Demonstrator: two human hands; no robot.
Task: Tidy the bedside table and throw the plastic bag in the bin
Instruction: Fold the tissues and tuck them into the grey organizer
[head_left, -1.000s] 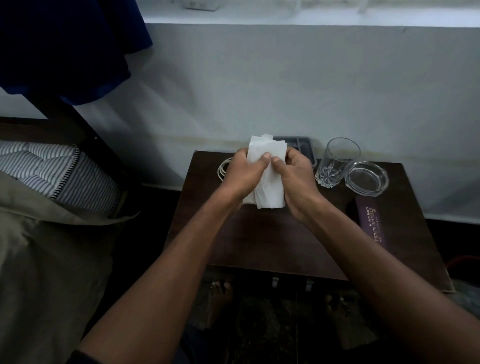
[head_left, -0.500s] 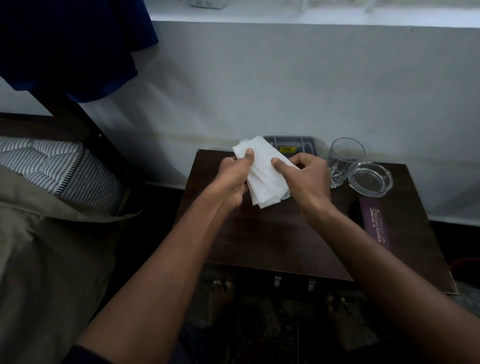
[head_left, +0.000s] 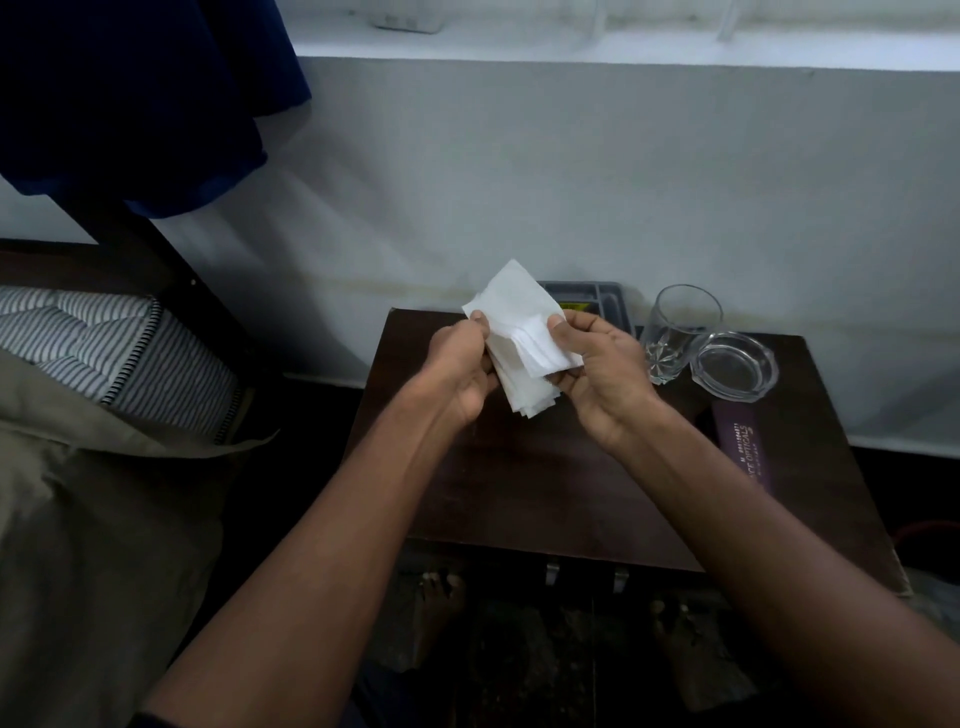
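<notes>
Both hands hold the white tissues (head_left: 519, 332) above the bench (head_left: 545, 483): left hand (head_left: 460, 371) and right hand (head_left: 597, 371) pinch them. Tidying step; next, probably lay the stack down neatly.

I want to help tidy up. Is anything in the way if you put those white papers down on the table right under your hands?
Nothing visible is. Both the left hand and right hand hold the white papers above a bare patch of the bedside table. The glass, ashtray and purple case sit off to the right.
</notes>
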